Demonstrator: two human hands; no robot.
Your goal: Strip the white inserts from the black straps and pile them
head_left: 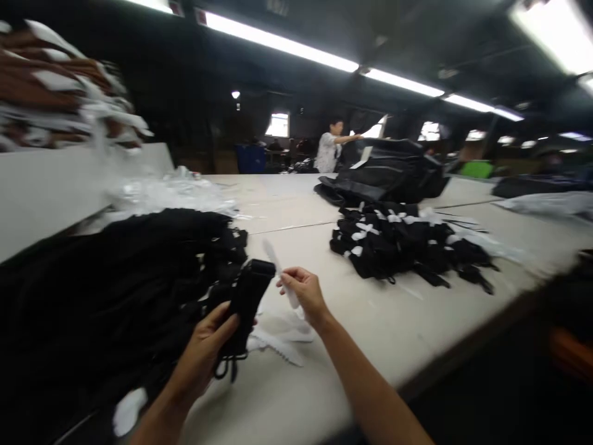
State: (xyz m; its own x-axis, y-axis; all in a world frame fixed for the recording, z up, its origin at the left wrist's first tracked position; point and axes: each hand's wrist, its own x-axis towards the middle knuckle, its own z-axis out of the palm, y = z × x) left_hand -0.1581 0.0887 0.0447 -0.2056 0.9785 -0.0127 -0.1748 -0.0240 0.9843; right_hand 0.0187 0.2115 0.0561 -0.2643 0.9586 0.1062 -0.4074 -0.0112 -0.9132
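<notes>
The left hand [208, 343] is closed around a black pouch-like piece [251, 303], thumb across its near face, and the right hand [306, 295] pinches a thin white strip [291, 295] between thumb and fingertips. The black piece is tilted, its top leaning to the right, with dark cord loops [227, 367] hanging from its lower end. It is held over the near part of a pale table [333, 383], between the two hands, and the strip is just to the right of its top; whether the two touch, I cannot tell. Under the right hand, more white strips [278, 347] lie loose on the table, one with a toothed edge.

On the left a big heap of black material [92, 296] reaches up to the left hand's side, a small white patch [130, 411] showing at its near edge. Beyond it lies crumpled clear plastic [171, 193]. To the right, well apart from the hands, is a pile of black pieces with white tabs [393, 244], and farther back a larger black stack [386, 167]. At the far side a person [327, 151] in a pale patterned top stretches an arm over that stack
</notes>
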